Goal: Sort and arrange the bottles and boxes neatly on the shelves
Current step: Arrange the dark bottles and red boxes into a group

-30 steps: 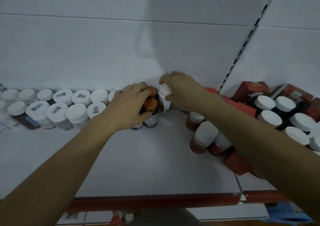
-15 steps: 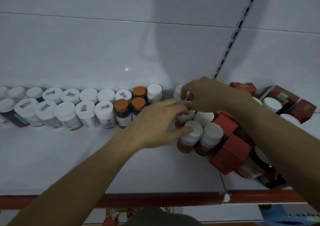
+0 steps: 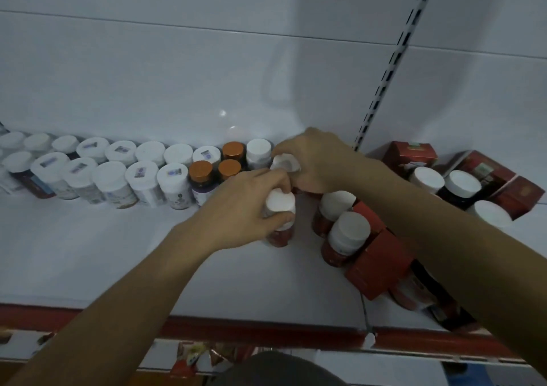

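My left hand (image 3: pixel 236 208) grips a white-capped red bottle (image 3: pixel 279 205), fingers curled round its cap, mid-shelf (image 3: pixel 148 267). My right hand (image 3: pixel 319 160) pinches a second white cap (image 3: pixel 285 163) just behind the first; the body under that cap is hidden.

Orange-capped bottles (image 3: pixel 201 170): three; white-capped bottles (image 3: pixel 109 175): about twenty-two, far-left ones blurred. Red boxes (image 3: pixel 379 261): at least five, several partly hidden.
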Motion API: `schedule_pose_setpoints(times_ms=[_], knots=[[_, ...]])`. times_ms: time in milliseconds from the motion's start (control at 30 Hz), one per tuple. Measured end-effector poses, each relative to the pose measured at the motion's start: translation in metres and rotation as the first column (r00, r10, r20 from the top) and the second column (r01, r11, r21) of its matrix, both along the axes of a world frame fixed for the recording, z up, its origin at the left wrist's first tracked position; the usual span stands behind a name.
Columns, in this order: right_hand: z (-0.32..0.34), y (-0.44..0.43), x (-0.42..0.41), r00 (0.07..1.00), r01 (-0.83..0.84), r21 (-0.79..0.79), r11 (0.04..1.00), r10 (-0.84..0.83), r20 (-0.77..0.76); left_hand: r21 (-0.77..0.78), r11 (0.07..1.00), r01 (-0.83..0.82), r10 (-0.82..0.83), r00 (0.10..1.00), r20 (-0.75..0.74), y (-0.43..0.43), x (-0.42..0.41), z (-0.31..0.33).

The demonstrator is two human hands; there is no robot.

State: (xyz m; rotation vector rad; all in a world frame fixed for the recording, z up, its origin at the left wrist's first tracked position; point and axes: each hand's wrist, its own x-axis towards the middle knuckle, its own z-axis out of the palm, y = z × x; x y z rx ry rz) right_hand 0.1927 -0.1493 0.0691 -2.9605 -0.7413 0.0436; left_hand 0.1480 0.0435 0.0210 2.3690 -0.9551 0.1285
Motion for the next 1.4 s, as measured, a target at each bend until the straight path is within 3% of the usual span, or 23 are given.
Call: schedule_pose_setpoints(times_ms=[133, 233, 367, 433, 733, 867, 1000, 1100, 1333, 1400], knots=[[0.006, -0.009, 0.001, 0.995, -0.044, 0.087, 0.995, 0.052, -0.084, 0.039, 0.995, -0.090, 0.090, 0.996, -0.006, 0.017, -0.001, -0.003], [0.012, -0.027, 0.011, 1.000, 0.018, 0.133, 0.991, -0.020, 0.012, 0.051, 0.984, -0.172, 0.170, 0.985, 0.032, 0.021, -0.004, -0.006], [0.002, -0.025, 0.019, 1.000, 0.011, -0.136, 0.991, -0.013, -0.018, 0.050, 0.971, -0.233, 0.230, 0.971, 0.062, 0.020, -0.008, -0.008], [-0.003, -0.020, 0.022, 1.000, -0.015, -0.165, 0.986, 0.011, -0.026, 0.048, 0.967, -0.250, 0.247, 0.967, 0.067, 0.019, -0.011, -0.009], [-0.012, -0.004, 0.029, 0.996, -0.056, -0.014, 0.998, 0.057, 0.064, -0.008, 0.962, -0.274, 0.274, 0.960, 0.051, 0.018, -0.021, -0.014], [-0.005, -0.008, 0.016, 0.975, -0.115, 0.011, 0.993, 0.111, 0.190, -0.043, 0.957, -0.287, 0.289, 0.956, 0.051, 0.022, -0.025, -0.015], [-0.009, 0.001, 0.007, 0.945, -0.324, -0.029, 0.946, 0.325, 0.035, -0.060, 0.954, -0.292, 0.295, 0.955, 0.041, 0.024, -0.027, -0.014], [-0.021, 0.005, 0.012, 0.946, -0.321, -0.004, 0.947, 0.321, -0.047, -0.067, 0.946, -0.318, 0.320, 0.948, 0.011, 0.028, -0.027, -0.011], [-0.011, 0.001, 0.014, 0.948, -0.314, 0.205, 0.927, 0.319, 0.008, -0.039, 0.958, -0.283, 0.284, 0.958, 0.037, 0.023, -0.032, -0.007], [0.007, -0.016, 0.015, 0.947, -0.320, 0.180, 0.930, 0.315, 0.058, -0.040, 0.969, -0.244, 0.246, 0.968, 0.051, 0.011, -0.030, -0.001]])
